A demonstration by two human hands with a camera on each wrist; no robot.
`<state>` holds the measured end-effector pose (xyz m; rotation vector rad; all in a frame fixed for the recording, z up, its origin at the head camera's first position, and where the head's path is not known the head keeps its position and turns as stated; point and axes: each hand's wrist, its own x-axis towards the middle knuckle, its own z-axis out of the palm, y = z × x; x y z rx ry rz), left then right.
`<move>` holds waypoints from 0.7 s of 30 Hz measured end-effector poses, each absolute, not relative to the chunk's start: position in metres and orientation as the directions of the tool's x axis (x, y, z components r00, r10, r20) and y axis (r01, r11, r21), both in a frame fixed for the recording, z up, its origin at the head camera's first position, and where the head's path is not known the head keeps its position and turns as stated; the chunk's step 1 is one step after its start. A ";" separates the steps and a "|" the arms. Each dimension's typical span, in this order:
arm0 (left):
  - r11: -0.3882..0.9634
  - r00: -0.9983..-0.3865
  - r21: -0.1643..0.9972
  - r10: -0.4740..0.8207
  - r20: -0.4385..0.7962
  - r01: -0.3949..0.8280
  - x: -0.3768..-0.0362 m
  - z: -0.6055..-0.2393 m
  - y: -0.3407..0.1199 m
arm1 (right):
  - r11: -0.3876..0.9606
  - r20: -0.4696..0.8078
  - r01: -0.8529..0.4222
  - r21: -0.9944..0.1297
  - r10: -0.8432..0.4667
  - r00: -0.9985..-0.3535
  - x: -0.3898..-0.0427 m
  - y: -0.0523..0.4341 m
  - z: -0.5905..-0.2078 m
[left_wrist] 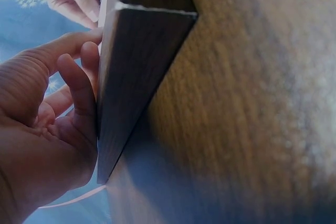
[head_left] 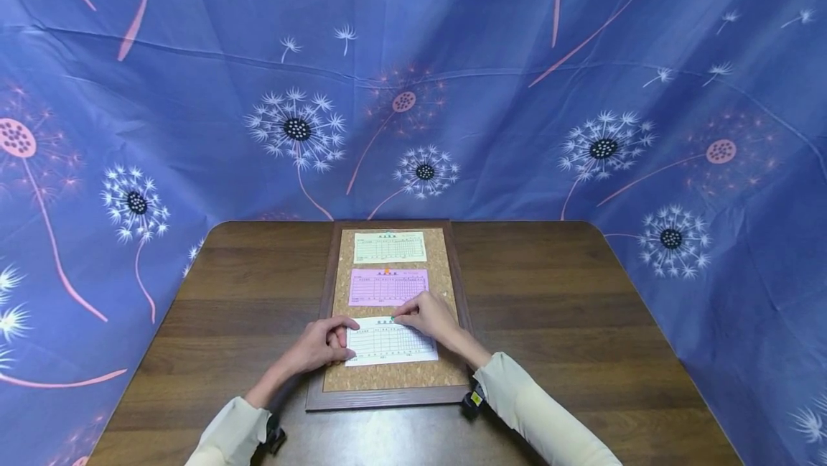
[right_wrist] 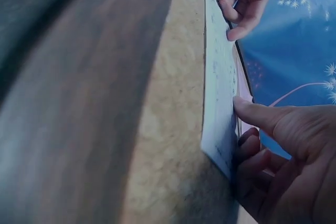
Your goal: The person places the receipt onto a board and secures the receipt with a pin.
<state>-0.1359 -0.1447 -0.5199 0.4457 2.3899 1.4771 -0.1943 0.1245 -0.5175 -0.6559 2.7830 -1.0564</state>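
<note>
Nearest the person, a white form (head_left: 390, 342) lies on the cork board (head_left: 394, 377). Left hand (head_left: 321, 345) pins its left edge with loosely curled fingers; right hand (head_left: 428, 314) pinches a green pushpin (head_left: 393, 319) at its top edge. Pink form (head_left: 388, 286) and green form (head_left: 390, 246) lie beyond, board on the counter (head_left: 568, 322).

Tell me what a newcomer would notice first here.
First, the cork board at the middle of the brown table, carrying a green form at the far end, a pink form below it, and a white form nearest. The left hand steadies the white form's left edge; the right hand presses at its top edge.
</note>
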 end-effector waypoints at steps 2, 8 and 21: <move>0.423 -0.908 0.900 0.411 -0.082 0.110 -0.136 -0.519 -0.145 | 0.660 0.076 -0.377 -0.650 -0.438 -0.896 -0.193 0.127 -0.519; 0.434 -0.915 0.891 0.399 -0.062 0.129 -0.139 -0.520 -0.145 | 0.638 0.081 -0.411 -0.651 -0.481 -0.873 -0.194 0.134 -0.520; 0.423 -0.929 0.896 0.368 -0.035 0.134 -0.141 -0.521 -0.138 | 0.513 -0.058 -0.297 -0.805 -0.567 -0.822 -0.188 0.151 -0.515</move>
